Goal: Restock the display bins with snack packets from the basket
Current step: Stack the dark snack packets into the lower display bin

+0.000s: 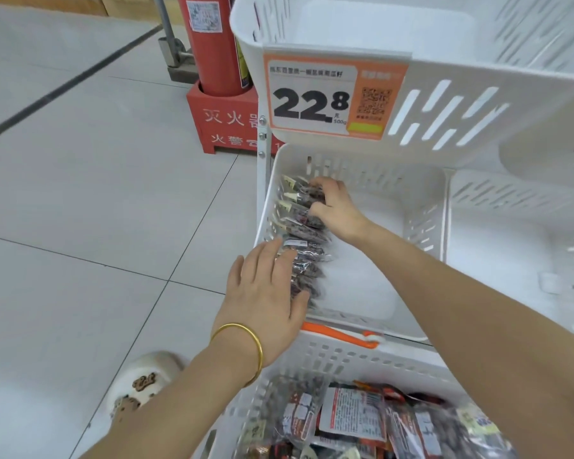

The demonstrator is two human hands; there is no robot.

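Your left hand (265,289) presses flat, fingers straight, on the row of snack packets (307,241) in the white bin (421,220), middle of the frame. Your right hand (335,207) grips the row's top packets with curled fingers.

Bottom edge cuts basket (345,357); price tag (312,101) print blurred.

A thin, smooth gold bangle (259,349) circles the wrist just behind the left hand (262,293), plain and unmarked, sitting loosely. Both forearms are bare as far as the frame shows, and the right hand (337,210) is bare too. Below, one foot wears a cream, rounded clog-style shoe (143,379) with brown decorative charms on its upper, their shapes blurred.
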